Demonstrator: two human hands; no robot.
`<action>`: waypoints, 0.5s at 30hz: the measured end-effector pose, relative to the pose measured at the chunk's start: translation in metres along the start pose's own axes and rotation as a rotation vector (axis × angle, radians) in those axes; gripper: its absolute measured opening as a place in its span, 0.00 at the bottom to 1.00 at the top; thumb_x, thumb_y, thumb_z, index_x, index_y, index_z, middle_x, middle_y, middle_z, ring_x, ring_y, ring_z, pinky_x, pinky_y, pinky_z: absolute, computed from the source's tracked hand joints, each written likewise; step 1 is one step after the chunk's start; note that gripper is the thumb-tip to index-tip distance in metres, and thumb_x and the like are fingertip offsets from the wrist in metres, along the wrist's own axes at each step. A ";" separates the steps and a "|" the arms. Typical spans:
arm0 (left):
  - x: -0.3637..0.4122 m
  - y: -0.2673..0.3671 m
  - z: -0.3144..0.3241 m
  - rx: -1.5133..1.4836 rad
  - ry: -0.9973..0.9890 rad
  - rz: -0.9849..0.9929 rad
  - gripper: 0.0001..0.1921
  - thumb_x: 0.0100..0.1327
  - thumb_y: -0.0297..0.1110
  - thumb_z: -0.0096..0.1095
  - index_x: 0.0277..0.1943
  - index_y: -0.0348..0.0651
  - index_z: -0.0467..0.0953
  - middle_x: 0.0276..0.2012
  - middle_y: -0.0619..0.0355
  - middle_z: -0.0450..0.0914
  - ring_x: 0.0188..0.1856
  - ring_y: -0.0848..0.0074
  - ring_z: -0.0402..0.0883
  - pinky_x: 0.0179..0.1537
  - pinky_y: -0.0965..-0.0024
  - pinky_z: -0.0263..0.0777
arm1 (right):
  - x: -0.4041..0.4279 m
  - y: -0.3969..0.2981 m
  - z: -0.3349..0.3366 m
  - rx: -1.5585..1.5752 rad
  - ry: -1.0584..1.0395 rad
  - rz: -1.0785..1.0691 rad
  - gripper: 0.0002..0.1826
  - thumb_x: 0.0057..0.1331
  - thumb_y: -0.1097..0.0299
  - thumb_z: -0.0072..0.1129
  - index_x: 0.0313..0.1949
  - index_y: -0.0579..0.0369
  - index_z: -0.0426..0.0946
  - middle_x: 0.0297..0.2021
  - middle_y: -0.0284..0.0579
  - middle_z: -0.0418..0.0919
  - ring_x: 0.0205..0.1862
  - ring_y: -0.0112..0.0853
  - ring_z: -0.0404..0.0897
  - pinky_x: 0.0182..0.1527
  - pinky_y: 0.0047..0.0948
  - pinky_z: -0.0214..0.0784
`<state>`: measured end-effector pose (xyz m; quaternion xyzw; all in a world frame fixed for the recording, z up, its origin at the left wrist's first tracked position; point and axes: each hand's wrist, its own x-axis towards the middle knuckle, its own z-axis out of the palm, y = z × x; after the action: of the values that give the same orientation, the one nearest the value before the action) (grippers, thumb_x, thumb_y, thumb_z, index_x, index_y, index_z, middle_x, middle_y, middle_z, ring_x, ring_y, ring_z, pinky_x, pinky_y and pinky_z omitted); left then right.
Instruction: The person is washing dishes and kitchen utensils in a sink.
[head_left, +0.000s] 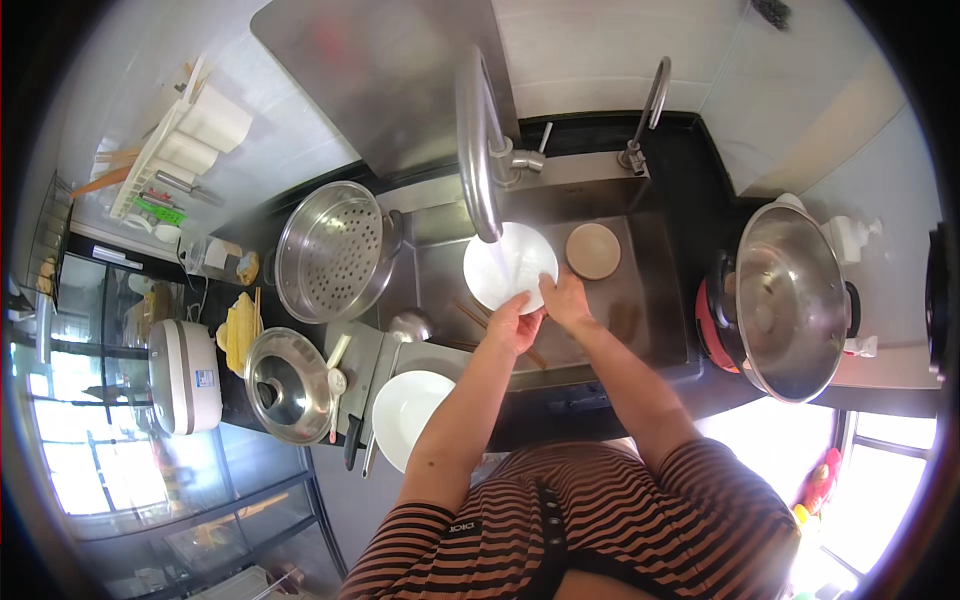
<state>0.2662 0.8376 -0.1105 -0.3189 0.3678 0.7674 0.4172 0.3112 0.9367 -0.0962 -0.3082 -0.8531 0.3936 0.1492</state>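
A white bowl (504, 271) is held by its near rim, over the stainless steel sink (645, 315). My left hand (516, 324) grips the near edge, and my right hand (564, 298) grips the rim just to the right of it. Water runs from the big curved faucet (474, 150) into the bowl. A small beige dish (593, 251) lies on the sink floor to the right of the bowl. Wooden chopsticks (472, 314) rest in the sink, partly hidden under the bowl and my left hand.
Left of the sink stand a steel steamer pot (334, 255), a glass-topped lid (289, 386), a ladle (411, 325), a cleaver (363, 375) and a white bowl (409, 412). A large steel wok (791, 300) stands right. A thinner tap (660, 94) rises behind the sink.
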 end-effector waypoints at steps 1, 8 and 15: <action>0.003 0.004 0.001 0.006 -0.005 -0.005 0.16 0.50 0.21 0.54 0.44 0.33 0.65 0.39 0.53 0.73 0.39 0.71 0.75 0.34 0.72 0.74 | -0.001 0.003 -0.004 -0.002 0.008 0.004 0.18 0.56 0.65 0.42 0.39 0.69 0.66 0.28 0.57 0.75 0.21 0.39 0.78 0.26 0.32 0.71; -0.007 0.012 0.006 0.562 0.011 0.269 0.17 0.48 0.24 0.53 0.43 0.28 0.67 0.33 0.52 0.75 0.33 0.67 0.76 0.29 0.71 0.69 | -0.020 -0.018 0.012 0.933 -0.199 0.748 0.14 0.54 0.62 0.52 0.30 0.63 0.71 0.18 0.42 0.73 0.14 0.24 0.70 0.13 0.21 0.59; -0.015 0.061 0.004 1.366 0.069 0.655 0.19 0.43 0.31 0.54 0.39 0.26 0.72 0.33 0.47 0.77 0.32 0.73 0.76 0.32 0.71 0.67 | 0.000 0.009 0.006 0.725 -0.304 0.602 0.11 0.52 0.59 0.57 0.26 0.52 0.72 0.12 0.34 0.67 0.10 0.18 0.61 0.10 0.17 0.48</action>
<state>0.2188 0.8112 -0.0787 0.1119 0.8502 0.4432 0.2611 0.3117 0.9380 -0.1075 -0.4082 -0.5464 0.7313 0.0005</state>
